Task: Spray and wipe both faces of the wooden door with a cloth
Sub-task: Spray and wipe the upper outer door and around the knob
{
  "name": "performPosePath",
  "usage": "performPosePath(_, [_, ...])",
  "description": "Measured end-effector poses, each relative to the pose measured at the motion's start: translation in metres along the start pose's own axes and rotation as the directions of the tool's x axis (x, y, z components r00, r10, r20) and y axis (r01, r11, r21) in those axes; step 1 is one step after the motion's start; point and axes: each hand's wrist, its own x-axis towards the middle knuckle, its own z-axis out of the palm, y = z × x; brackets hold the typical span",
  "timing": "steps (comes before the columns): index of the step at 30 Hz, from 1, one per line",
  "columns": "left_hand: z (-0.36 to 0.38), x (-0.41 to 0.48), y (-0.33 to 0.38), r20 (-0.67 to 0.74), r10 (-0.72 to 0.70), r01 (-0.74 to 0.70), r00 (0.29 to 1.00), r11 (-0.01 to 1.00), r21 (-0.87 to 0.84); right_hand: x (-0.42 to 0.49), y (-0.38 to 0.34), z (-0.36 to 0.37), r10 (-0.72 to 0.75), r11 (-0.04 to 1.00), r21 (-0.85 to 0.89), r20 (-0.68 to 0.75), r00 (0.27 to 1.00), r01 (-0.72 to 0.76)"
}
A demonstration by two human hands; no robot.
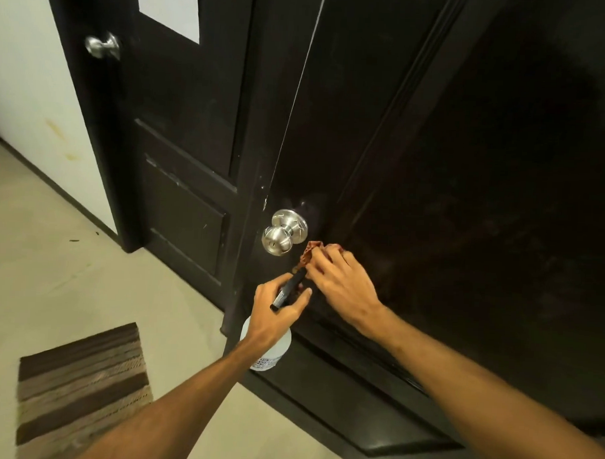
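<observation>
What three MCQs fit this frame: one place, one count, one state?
1. Where is the cloth relative to the near knob?
A. Draped over it
B. Just below and right of it, on the door
C. High above it

2. How many round metal knobs show?
A. One
B. Two
C. Four

3. What is the left hand doing?
A. Gripping the spray bottle
B. Hanging empty
C. Turning a knob

Key: 1 B, the right hand holds the cloth on the door beside that knob; 2 B, the near knob plus a far knob at upper left; 3 A, its fingers wrap the bottle's black sprayer head.
</observation>
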Motion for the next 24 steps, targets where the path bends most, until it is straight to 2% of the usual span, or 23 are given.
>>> performPosePath(1, [-0.001,0.000,-0.004,-0.001,-0.012,0.012,1.000,1.000,-0.011,0.002,0.001,-0.002,0.018,1.000,0.026,0.005,1.000,-0.018])
performPosePath(5, [-0.006,0.005,-0.005,-0.046,-0.016,0.015,0.999,1.000,-0.028,0.012,0.032,-0.021,0.196,0.980,0.029,-0.252,0.948,-0.195])
performPosePath(7, [-0.007,0.003,-0.012,-0.025,-0.023,0.023,0.999,1.000,-0.017,0.005,0.023,-0.003,0.187,0.981,0.011,-0.284,0.941,-0.191])
performPosePath(8, [-0.009,0.002,-0.015,-0.014,-0.017,0.017,1.000,1.000,-0.021,0.001,0.009,0.012,0.135,0.990,-0.005,-0.251,0.959,-0.141])
performPosePath(10, [-0.012,0.003,-0.021,-0.008,-0.027,0.027,1.000,0.999,-0.018,-0.008,-0.024,0.039,0.009,1.000,-0.022,-0.083,0.997,-0.011])
performPosePath(12, [-0.016,0.005,-0.023,-0.009,-0.015,0.015,1.000,0.999,-0.042,-0.008,-0.038,0.047,-0.013,1.000,0.018,0.051,0.999,0.012])
performPosePath(15, [-0.017,0.008,-0.021,-0.006,0.007,-0.007,1.000,0.999,-0.042,0.003,-0.016,0.029,0.072,0.996,0.049,-0.056,0.996,-0.069])
performPosePath(18, [-0.015,0.002,-0.036,0.010,-0.040,0.040,0.999,0.999,0.007,-0.001,-0.005,0.025,0.131,0.991,0.019,-0.168,0.977,-0.130])
performPosePath(22, [-0.013,-0.009,-0.068,0.015,-0.146,0.145,0.989,0.988,0.049,-0.001,-0.018,0.033,0.070,0.998,0.005,-0.047,0.996,-0.070])
performPosePath(24, [-0.009,-0.019,-0.073,0.020,-0.182,0.181,0.983,0.983,0.041,0.001,-0.011,0.023,0.096,0.995,0.026,-0.061,0.994,-0.094])
